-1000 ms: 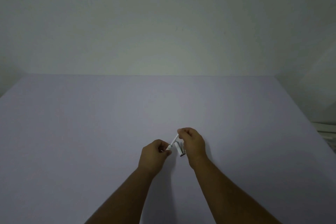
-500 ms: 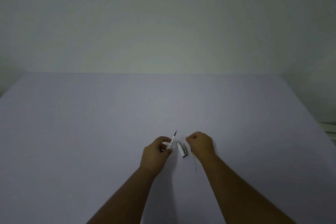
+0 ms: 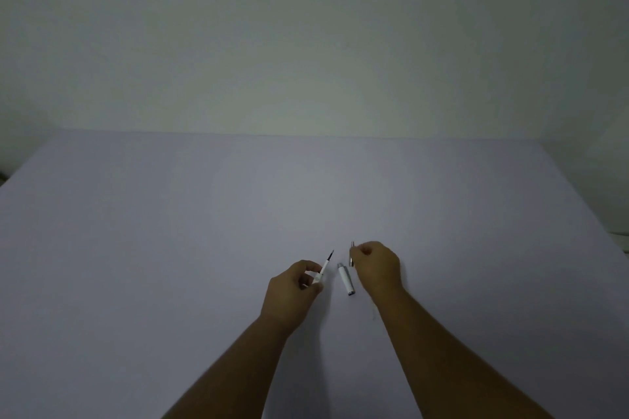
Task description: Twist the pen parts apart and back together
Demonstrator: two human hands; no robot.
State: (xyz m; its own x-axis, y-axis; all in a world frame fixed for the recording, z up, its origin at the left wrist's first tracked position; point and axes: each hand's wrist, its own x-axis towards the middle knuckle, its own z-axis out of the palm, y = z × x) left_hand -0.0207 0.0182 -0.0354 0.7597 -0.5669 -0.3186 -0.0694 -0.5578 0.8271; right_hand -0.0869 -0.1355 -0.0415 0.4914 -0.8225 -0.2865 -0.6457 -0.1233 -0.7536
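A: What is the left hand (image 3: 292, 289) doing?

B: It is pinching the front section of a taken-apart pen (image 3: 323, 269) between thumb and curled fingers, the dark tip pointing up and away from the fingertips.

A: And the right hand (image 3: 376, 267)?

B: Its fingers are curling tight around a small, thin, silvery part (image 3: 352, 253). Only a sliver is showing just beyond the thumb, so I cannot tell whether it is a spring, a clip or a refill end.

A: Where is the rest of the pen lying?

B: The white barrel piece (image 3: 345, 280) is resting on the pale table (image 3: 170, 248), between the two hands, just beside the right hand's knuckles and touching neither hand.

A: Which step is this, by your reckoning?

B: I judge the parts are being handled singly, somewhere mid-way through taking apart or putting together; the frame alone is not settling which.

A: What is the next move asking for?

B: Probably lining the thin part up with the front section's open end: a fine, steady bringing-together of both sets of fingertips, without nudging the barrel piece lying between them.
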